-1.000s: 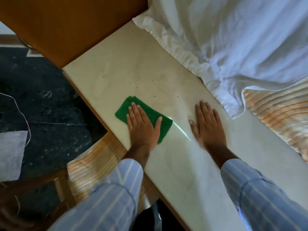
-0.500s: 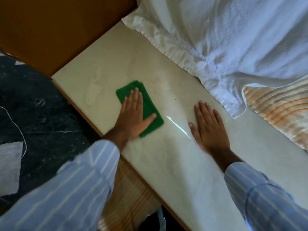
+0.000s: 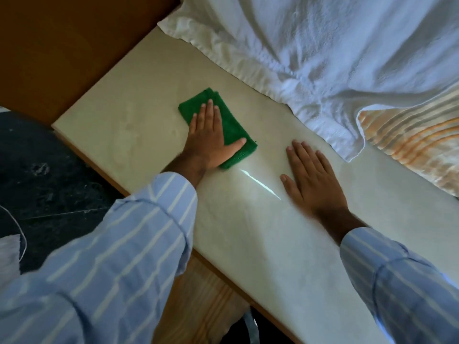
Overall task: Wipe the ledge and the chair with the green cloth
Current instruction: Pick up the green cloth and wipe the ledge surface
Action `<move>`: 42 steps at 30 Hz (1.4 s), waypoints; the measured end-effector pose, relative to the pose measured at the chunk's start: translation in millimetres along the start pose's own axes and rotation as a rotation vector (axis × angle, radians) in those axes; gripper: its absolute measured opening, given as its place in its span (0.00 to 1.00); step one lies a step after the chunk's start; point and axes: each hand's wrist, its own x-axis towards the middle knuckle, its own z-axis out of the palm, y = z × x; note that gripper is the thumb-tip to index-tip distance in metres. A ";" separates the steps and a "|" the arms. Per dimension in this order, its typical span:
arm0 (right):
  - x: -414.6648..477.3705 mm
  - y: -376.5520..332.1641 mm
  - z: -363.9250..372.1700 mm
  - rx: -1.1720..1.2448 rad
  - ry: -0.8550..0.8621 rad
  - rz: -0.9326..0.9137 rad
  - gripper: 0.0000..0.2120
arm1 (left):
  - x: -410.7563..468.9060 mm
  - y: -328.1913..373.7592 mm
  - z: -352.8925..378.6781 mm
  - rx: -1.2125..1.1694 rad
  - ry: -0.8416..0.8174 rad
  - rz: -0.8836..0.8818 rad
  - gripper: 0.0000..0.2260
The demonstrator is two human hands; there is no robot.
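I'm mid-wipe on the pale stone ledge point(image 3: 149, 100) — left hand point(image 3: 208, 140) spread flat on the folded green cloth point(image 3: 233, 125), right hand point(image 3: 313, 180) flat, empty — next, the far corner.

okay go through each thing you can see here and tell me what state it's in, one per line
green cloth: folded, flat on the ledge, under the left hand
left hand: open, palm down on the cloth
right hand: open, flat on the bare ledge
ledge: pale, faint smudges
white towel: crumpled, overlapping the ledge's far edge
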 end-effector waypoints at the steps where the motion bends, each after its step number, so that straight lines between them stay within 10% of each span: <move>1: -0.6 -0.4 -1.0 0.002 0.002 0.003 0.34 | -11.1 3.8 4.9 -0.006 0.008 0.020 0.52; 8: 0.7 -1.0 -0.6 0.007 0.039 0.000 0.33 | -134.0 -3.5 56.8 0.016 0.048 0.336 0.51; 17: -0.7 1.3 1.1 -0.022 0.011 0.001 0.33 | -8.3 0.6 3.7 0.044 0.040 0.073 0.52; 24: 0.2 0.9 -0.8 -0.027 0.007 -0.004 0.33 | -120.1 -4.5 48.5 0.107 0.062 0.479 0.51; 33: 0.9 0.1 -1.3 -0.021 -0.007 0.002 0.33 | -55.5 -33.7 24.1 0.005 0.097 -0.008 0.50; 42: 0.2 -1.4 -5.6 -0.034 -0.040 0.010 0.33 | -139.8 -0.2 58.5 0.086 0.126 0.625 0.47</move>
